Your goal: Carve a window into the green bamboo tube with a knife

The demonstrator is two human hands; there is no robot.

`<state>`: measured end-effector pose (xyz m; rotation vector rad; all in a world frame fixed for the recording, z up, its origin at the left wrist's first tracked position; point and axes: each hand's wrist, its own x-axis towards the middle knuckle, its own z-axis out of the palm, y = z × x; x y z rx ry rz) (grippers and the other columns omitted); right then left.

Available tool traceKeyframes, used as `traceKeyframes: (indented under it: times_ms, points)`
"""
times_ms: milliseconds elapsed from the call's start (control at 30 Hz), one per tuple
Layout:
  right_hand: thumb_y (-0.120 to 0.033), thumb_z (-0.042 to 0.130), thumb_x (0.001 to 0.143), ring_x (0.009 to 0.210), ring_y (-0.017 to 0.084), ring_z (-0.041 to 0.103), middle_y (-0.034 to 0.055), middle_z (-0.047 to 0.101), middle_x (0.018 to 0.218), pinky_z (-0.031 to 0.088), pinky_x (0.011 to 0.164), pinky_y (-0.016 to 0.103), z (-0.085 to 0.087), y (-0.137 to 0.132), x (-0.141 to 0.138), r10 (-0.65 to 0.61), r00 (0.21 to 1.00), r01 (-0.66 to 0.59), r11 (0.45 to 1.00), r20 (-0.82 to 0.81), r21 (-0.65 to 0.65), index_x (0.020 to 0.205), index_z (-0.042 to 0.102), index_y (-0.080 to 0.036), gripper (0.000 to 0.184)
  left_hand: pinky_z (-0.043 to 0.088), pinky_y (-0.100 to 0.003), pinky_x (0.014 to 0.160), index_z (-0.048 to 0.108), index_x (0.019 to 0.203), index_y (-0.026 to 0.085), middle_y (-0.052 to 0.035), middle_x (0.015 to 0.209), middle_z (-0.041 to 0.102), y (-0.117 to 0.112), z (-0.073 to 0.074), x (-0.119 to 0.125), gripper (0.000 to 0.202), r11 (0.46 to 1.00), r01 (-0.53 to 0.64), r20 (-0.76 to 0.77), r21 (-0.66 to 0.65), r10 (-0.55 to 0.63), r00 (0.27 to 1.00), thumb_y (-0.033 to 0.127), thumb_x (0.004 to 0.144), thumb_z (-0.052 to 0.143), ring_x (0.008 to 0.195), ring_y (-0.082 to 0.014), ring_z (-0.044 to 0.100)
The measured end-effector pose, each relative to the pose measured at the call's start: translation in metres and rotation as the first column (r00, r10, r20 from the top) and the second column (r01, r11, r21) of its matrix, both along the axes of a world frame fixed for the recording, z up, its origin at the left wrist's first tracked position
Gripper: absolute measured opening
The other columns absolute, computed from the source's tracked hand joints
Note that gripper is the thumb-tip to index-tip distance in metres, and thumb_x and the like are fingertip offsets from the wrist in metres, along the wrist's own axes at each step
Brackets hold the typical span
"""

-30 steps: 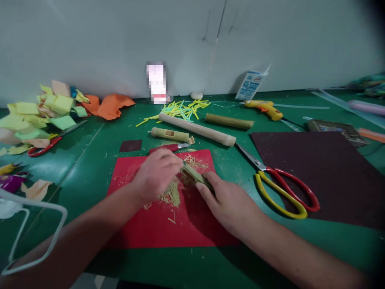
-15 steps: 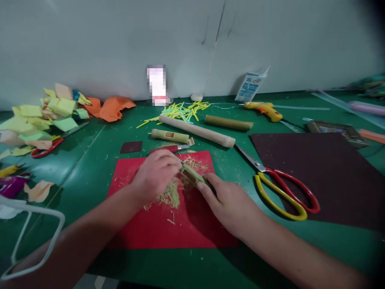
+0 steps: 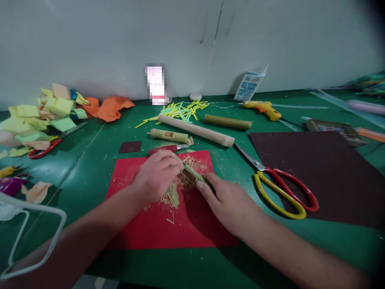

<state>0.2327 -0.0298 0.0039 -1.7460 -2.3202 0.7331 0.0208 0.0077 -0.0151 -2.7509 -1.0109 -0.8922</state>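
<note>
My right hand (image 3: 224, 196) grips the near end of a short bamboo tube (image 3: 194, 174), thumb on top, fingers wrapped round it. A rectangular opening is cut in the tube's upper side. At the tube's far end, my left hand (image 3: 159, 172) is closed with curled fingers; what it pinches there is hidden. Beneath both hands lies a red sheet (image 3: 168, 237) with a pile of pale bamboo shavings (image 3: 171, 196). Just beyond my left hand is a red-handled knife (image 3: 165, 149). Another bamboo tube with a cut opening (image 3: 180, 137) rests behind the knife.
Beyond lie a long pale stick (image 3: 195, 130), a darker bamboo piece (image 3: 227, 121), yellow and green strips (image 3: 177, 111) and a yellow glue gun (image 3: 261, 109). Large scissors (image 3: 278, 188) overlap a dark sheet (image 3: 327, 176) at right. Folded papers (image 3: 45, 116) are heaped at left.
My left hand has shifted slightly to the right along the bamboo tube. My right hand keeps its grip in nearly the same place. The camera view has drifted slightly.
</note>
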Motion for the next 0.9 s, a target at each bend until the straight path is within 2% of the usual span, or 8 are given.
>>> traceKeyframes:
  times_ms: [100,233,333,467,600,700,833,900]
  points:
    - [-0.04,0.027,0.093,0.071,0.02,0.06,0.0052,0.066,0.08,0.032,0.055,0.028,0.0001,0.0003,-0.0008,-0.008,1.0,0.008,1.0,-0.005,-0.011,0.095,0.055,-0.021,0.034,0.047,-0.042,0.087,0.064,0.099,0.014,-0.0072,0.095,0.066,0.0011,-0.0002,0.0006,0.02,0.998,-0.056,0.028,0.029,0.055,0.998,0.013,0.086,0.049,0.1,-0.0227,0.05]
    - [-0.041,0.026,0.093,0.071,0.02,0.06,0.0048,0.066,0.078,0.031,0.055,0.028,-0.0008,0.0007,-0.0008,0.001,1.0,-0.001,1.0,0.002,-0.022,0.092,0.055,-0.021,0.034,0.045,-0.041,0.09,0.063,0.101,0.012,-0.0078,0.101,0.065,0.0015,-0.0004,0.0018,0.021,1.0,0.01,0.0,-0.014,-0.01,1.0,0.013,0.086,0.049,0.102,-0.0218,0.05]
    - [-0.042,0.026,0.093,0.07,0.02,0.06,0.0041,0.065,0.076,0.031,0.054,0.027,-0.0014,0.0007,0.0,-0.01,1.0,0.01,1.0,0.003,-0.022,0.09,0.054,-0.022,0.035,0.046,-0.041,0.087,0.065,0.097,0.013,-0.007,0.094,0.067,0.0022,-0.0005,0.0016,0.019,0.998,-0.064,0.039,0.025,0.063,0.997,0.014,0.086,0.05,0.1,-0.0219,0.05]
    - [-0.042,0.027,0.093,0.072,0.02,0.06,0.0047,0.066,0.079,0.033,0.057,0.028,-0.0006,0.0006,0.0004,-0.009,1.0,0.009,1.0,-0.012,-0.03,0.092,0.055,-0.022,0.035,0.045,-0.041,0.09,0.063,0.101,0.012,-0.008,0.1,0.065,0.0039,-0.0012,-0.0002,0.021,0.999,-0.012,0.017,-0.033,0.012,1.0,0.013,0.086,0.048,0.103,-0.0217,0.049]
    - [-0.042,0.027,0.093,0.073,0.019,0.061,0.0049,0.066,0.08,0.034,0.057,0.027,0.0006,0.0006,0.0001,-0.023,0.999,0.022,0.998,-0.033,-0.051,0.093,0.057,-0.022,0.036,0.045,-0.043,0.087,0.065,0.098,0.015,-0.0067,0.092,0.066,0.0065,-0.0012,-0.0016,0.02,0.997,-0.083,0.052,0.009,0.082,0.995,0.013,0.086,0.049,0.1,-0.0226,0.051]
    - [-0.042,0.028,0.092,0.073,0.019,0.061,0.0049,0.067,0.08,0.035,0.057,0.027,0.0,0.0008,0.0007,-0.019,0.999,0.016,0.998,-0.046,-0.053,0.094,0.058,-0.022,0.036,0.046,-0.042,0.088,0.063,0.102,0.015,-0.0076,0.099,0.065,0.0046,-0.0006,0.0004,0.021,0.999,-0.004,0.026,-0.032,0.005,1.0,0.014,0.086,0.048,0.101,-0.022,0.051]
    - [-0.043,0.027,0.093,0.074,0.019,0.061,0.0041,0.066,0.081,0.035,0.058,0.027,-0.0006,0.0013,0.0017,-0.026,0.998,0.022,0.998,-0.058,-0.067,0.092,0.058,-0.023,0.037,0.046,-0.042,0.086,0.064,0.097,0.014,-0.0074,0.092,0.066,-0.0011,0.0007,0.0049,0.019,0.998,-0.062,0.062,-0.003,0.062,0.996,0.013,0.086,0.049,0.099,-0.0222,0.051]
    - [-0.042,0.028,0.092,0.075,0.02,0.06,0.0045,0.066,0.081,0.035,0.059,0.028,0.0001,0.0019,0.0016,-0.019,0.998,0.014,0.998,-0.064,-0.067,0.092,0.057,-0.022,0.036,0.046,-0.042,0.088,0.063,0.1,0.013,-0.0087,0.097,0.065,-0.0032,0.0007,0.0064,0.021,0.999,-0.007,0.057,-0.036,0.009,0.998,0.012,0.086,0.048,0.101,-0.022,0.051]
